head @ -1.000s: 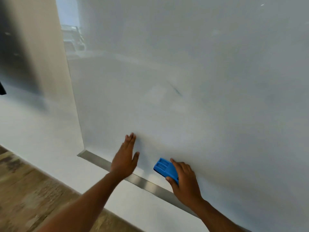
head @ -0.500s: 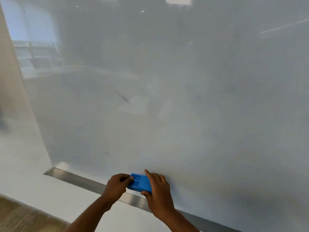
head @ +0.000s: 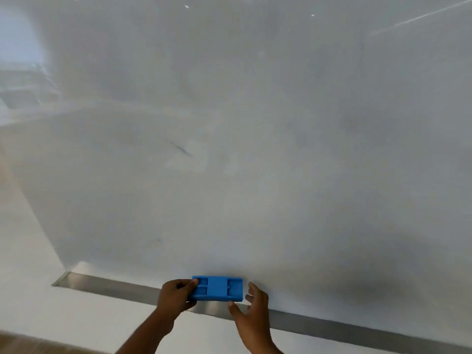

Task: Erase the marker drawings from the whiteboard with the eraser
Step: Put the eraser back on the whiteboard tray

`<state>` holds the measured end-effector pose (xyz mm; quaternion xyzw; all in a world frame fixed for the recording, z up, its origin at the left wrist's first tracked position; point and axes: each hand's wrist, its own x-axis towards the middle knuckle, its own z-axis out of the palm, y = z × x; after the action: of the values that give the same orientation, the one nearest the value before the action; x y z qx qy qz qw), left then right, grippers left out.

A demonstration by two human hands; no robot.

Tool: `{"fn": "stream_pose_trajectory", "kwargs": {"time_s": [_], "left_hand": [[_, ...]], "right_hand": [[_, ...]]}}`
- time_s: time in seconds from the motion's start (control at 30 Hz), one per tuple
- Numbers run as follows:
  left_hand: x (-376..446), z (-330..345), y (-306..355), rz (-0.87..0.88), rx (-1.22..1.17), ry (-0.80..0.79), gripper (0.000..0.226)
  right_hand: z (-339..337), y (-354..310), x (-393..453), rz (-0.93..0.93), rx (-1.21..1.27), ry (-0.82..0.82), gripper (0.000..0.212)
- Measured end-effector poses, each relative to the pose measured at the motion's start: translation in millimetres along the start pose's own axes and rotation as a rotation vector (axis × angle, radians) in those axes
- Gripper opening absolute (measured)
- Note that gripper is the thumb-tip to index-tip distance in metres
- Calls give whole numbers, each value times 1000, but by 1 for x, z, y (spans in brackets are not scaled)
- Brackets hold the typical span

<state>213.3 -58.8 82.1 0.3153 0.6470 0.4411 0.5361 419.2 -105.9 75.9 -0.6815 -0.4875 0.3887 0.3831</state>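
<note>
The blue plastic eraser (head: 217,289) lies flat against the bottom of the whiteboard (head: 281,149), just above the metal ledge (head: 115,287). My left hand (head: 175,298) grips its left end with curled fingers. My right hand (head: 255,310) is just off its right end, fingers relaxed and spread, holding nothing. A short dark marker stroke (head: 181,148) remains on the board up and left of the eraser. A tiny faint mark (head: 158,240) sits lower down.
The board's left edge meets a white wall (head: 23,251). Wooden floor (head: 25,346) shows at the bottom left corner. Grey smudging (head: 370,284) clouds the board's lower right.
The eraser has passed from my right hand to my left; my right hand has let go and sits beside it. The view has shifted right along the board.
</note>
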Motion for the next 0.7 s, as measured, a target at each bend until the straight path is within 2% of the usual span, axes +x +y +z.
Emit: {"fn": "stream_pose_trajectory", "kwargs": {"time_s": [0.07, 0.13, 0.2, 0.4, 0.57, 0.7], "left_hand": [[6, -13, -11, -15, 21, 15, 18], [13, -22, -22, -26, 31, 16, 16], [22, -32, -26, -30, 54, 12, 16], [47, -40, -30, 40, 301, -7, 21], [67, -34, -44, 61, 436, -61, 16], [75, -31, -61, 60, 523, -133, 31]], "right_hand": [[19, 3, -4, 156, 173, -44, 53], [32, 4, -6, 181, 214, -72, 22], [45, 2, -8, 196, 249, -103, 10], [78, -5, 1, 260, 234, -79, 10], [101, 0, 8, 281, 216, 9, 15], [116, 4, 13, 333, 207, -6, 18]]}}
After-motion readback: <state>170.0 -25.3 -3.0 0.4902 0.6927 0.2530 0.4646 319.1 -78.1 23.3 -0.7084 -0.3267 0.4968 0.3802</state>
